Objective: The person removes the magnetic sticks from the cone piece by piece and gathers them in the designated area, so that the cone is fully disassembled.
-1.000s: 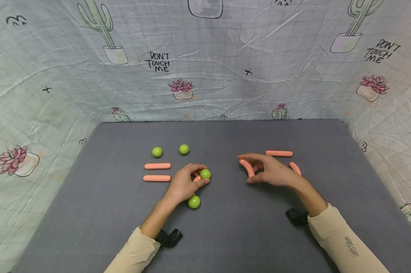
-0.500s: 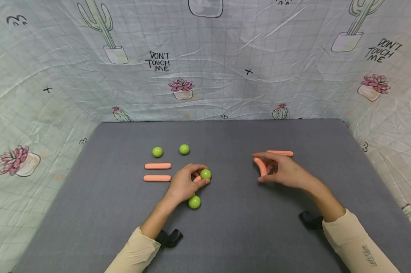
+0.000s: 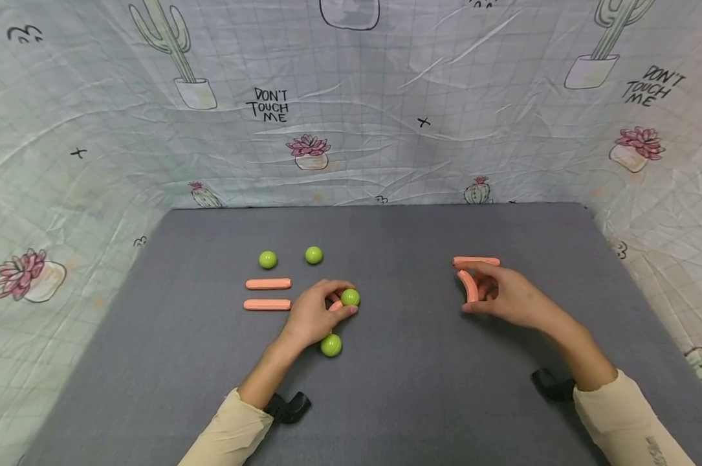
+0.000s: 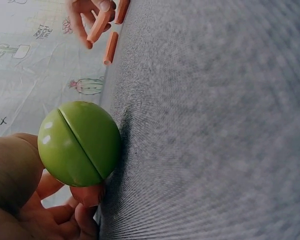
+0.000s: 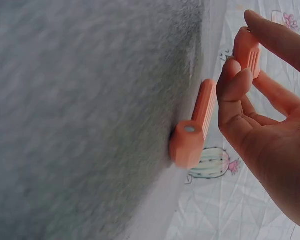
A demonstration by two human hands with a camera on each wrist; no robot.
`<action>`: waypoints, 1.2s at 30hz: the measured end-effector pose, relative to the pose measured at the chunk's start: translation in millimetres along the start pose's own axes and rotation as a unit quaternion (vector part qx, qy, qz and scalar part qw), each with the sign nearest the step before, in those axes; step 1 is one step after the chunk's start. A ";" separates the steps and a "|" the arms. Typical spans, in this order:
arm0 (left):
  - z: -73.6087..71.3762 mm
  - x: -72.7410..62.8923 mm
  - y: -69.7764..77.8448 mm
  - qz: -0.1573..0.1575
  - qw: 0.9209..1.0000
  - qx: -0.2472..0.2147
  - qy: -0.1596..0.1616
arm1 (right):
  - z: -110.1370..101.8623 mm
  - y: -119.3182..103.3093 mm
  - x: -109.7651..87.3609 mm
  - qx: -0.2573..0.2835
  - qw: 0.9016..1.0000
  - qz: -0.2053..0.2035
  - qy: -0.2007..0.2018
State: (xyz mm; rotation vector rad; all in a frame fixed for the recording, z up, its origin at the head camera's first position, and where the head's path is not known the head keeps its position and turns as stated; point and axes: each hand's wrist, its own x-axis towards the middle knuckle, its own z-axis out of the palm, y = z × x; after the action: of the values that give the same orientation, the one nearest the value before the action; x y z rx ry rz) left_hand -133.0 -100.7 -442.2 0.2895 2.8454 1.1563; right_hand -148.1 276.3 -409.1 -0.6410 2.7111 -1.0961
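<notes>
Left hand [image 3: 317, 312] pinches a glossy green ball [image 3: 351, 298]; right hand [image 3: 514, 299] grasps a curved, ridged orange stick [image 3: 470, 287]

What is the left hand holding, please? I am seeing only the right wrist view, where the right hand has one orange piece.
Observer: The left hand holds a green ball at its fingertips.
Operator: Thank you. Are there other balls of this colour?
Observer: Yes, three more: a near ball just right of that hand's wrist, a back left ball and a back right ball.
Operator: And what lies directly to the left of that hand?
Observer: A straight orange piece and, in front of it, a second straight piece, about parallel and apart.
</notes>
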 end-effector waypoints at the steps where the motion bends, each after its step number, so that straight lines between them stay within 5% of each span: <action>1: 0.0 0.2 0.1 0.001 1.000 0.001 0.000 | -0.5 0.9 -1.2 0.008 1.000 -0.001 0.002; 10: 0.4 0.6 1.9 0.005 1.000 0.001 -0.002 | -8.8 9.9 -11.2 0.010 0.999 -0.044 0.020; 17: 0.2 0.6 1.4 0.004 1.000 -0.002 -0.007 | -14.0 16.8 -23.7 -0.090 0.994 0.048 0.029; 36: -0.2 0.8 0.0 0.001 1.000 0.002 -0.005 | -8.4 20.5 -19.3 -0.129 0.990 0.050 0.020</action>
State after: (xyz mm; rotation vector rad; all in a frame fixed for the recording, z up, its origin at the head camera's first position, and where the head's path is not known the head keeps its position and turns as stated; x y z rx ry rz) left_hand -133.9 -100.7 -442.0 0.2968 2.8382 1.1471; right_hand -140.0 303.2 -417.6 -0.5155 2.9112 -0.7509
